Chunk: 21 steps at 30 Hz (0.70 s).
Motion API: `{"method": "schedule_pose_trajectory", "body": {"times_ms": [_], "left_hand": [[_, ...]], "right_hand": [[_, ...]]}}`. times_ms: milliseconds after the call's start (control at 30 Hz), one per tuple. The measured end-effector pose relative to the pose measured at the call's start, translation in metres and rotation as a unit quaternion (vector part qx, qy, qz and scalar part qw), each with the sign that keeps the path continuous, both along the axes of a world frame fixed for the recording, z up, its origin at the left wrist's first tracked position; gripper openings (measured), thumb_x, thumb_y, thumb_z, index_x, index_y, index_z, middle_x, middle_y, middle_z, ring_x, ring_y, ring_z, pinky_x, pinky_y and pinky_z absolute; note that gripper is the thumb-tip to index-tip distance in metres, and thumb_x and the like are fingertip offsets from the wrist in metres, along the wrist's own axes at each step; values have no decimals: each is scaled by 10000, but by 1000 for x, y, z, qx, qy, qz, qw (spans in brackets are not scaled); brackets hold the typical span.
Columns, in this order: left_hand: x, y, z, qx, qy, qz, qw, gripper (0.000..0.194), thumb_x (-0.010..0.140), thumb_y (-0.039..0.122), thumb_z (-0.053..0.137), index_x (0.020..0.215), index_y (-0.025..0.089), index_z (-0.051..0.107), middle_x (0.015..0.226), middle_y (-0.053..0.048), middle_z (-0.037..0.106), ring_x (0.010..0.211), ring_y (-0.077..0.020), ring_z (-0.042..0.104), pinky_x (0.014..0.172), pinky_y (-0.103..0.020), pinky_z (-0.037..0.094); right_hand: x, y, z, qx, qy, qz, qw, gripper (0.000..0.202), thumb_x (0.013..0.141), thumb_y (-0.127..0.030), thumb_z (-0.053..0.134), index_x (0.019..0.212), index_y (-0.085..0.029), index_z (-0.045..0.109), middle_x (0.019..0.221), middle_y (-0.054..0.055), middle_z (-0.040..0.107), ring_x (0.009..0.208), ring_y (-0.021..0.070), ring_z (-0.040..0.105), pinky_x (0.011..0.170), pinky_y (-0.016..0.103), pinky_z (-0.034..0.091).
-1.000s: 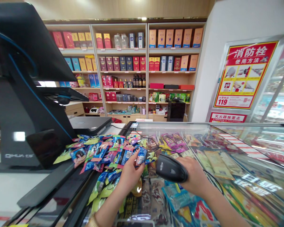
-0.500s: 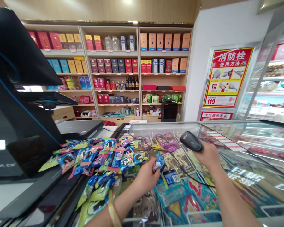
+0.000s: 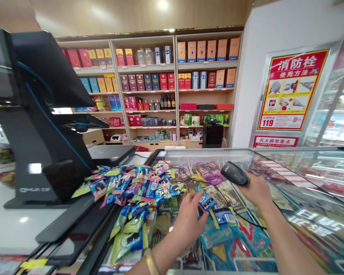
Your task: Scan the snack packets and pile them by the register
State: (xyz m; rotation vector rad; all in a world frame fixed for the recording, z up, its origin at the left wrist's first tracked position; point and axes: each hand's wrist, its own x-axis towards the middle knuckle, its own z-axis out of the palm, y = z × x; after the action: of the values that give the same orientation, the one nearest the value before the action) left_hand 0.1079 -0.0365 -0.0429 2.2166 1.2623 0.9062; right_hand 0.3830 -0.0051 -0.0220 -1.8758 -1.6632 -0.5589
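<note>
In the head view, a pile of small snack packets (image 3: 140, 181) serves as the landmark, lying partly on the glass top (image 3: 206, 152) of a display freezer. To the right of the pile, and apart from it, a blue packet (image 3: 207, 201) rests at the left hand (image 3: 190, 217). That hand's fingers are parted, thumb away from the others, and nothing is pinched between them; whether a fingertip touches the wrapper cannot be told. A second loose packet (image 3: 226, 217) lies farther right of the pile and nearer the person, just beside the first.

The right hand (image 3: 256, 191), well to the right of the pile, has its fingers closed around the grip of a dark scanner (image 3: 234, 173), the body pointing back toward the pile.

The packets look light, with thin, glossy film that should crease easily and may slide on the smooth glass. The contents are hidden, so a hard squeeze could perhaps crush them; a gentle pinch across the filled middle or on a flat end seal seems the surest hold. The scanner looks stiff and heavier at the head, best held around its grip.
</note>
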Motion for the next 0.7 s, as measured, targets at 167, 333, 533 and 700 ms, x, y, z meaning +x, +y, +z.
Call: {"method": "schedule_pose_trajectory", "body": {"times_ms": [167, 333, 533, 700], "left_hand": [[-80, -30, 1, 114, 51, 99, 987, 563, 762, 253, 604, 1321, 267, 542, 1353, -128, 508, 1248, -309, 482, 1044, -503, 414], [-179, -48, -22, 184, 156, 206, 948, 682, 705, 336, 674, 1365, 332, 505, 1421, -109, 445, 1313, -377, 422, 1042, -558, 407], [-208, -50, -44, 156, 184, 191, 952, 631, 662, 229, 681, 1282, 312, 598, 1470, -108, 410, 1315, -371, 448, 1029, -490, 456], [-185, -35, -50, 189, 187, 200, 943, 528, 679, 154, 651, 1194, 269, 661, 1439, -138, 445, 1321, -382, 432, 1040, -526, 431]], "right_hand": [[1, 5, -8, 9, 10, 18, 1000, 259, 727, -364, 582, 919, -247, 710, 798, 71, 739, 673, 265, 673, 601, 324, 438], [-3, 7, -12, 37, 11, 54, 998, 203, 708, -332, 561, 839, -251, 692, 786, 54, 732, 681, 249, 672, 619, 319, 453], [-16, 2, -7, 42, 9, 82, 996, 260, 701, -305, 551, 915, -249, 688, 827, 49, 736, 698, 248, 673, 624, 313, 462], [-22, 5, -10, 34, -10, 109, 993, 218, 704, -306, 570, 872, -223, 681, 900, 69, 730, 728, 240, 669, 652, 315, 475]]}}
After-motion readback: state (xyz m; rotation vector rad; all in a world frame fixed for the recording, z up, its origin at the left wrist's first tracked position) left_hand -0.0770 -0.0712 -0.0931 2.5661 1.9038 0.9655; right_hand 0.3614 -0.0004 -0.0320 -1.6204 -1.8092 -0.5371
